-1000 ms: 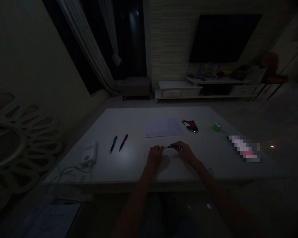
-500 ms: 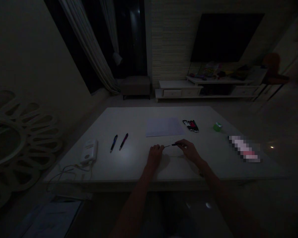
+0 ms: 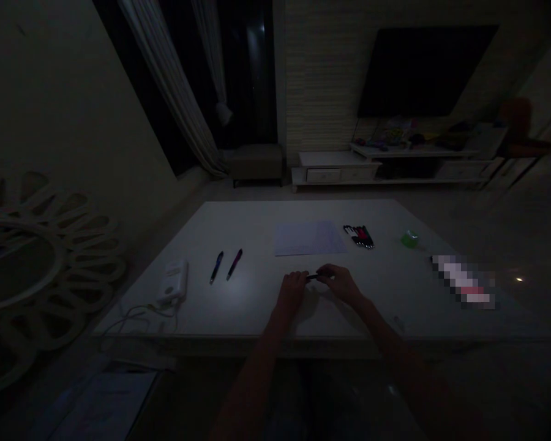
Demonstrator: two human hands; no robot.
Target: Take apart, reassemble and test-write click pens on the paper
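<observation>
My left hand [image 3: 292,291] and my right hand [image 3: 340,283] are close together over the near part of a white table [image 3: 257,226]. Between their fingertips lies a small dark pen part [image 3: 313,277], held by both hands, with much of it hidden by my fingers. Farther left, a blue pen [image 3: 216,267] and a dark red pen [image 3: 234,264] lie side by side, out of reach of my fingertips. A sheet of paper [image 3: 308,239] lies ahead of my hands, and next to it is a bundle of dark pens [image 3: 359,236].
A green roll of tape [image 3: 409,239] and a pixelated object [image 3: 463,282] stand at the right. A white device [image 3: 175,280] with a cable sits at the left table edge. An ornate round mirror [image 3: 22,263] leans beyond it.
My hands have moved closer together. The thin pen part that showed between them is now hidden, and the dark pen part sits at my left fingertips. The view has shifted slightly.
</observation>
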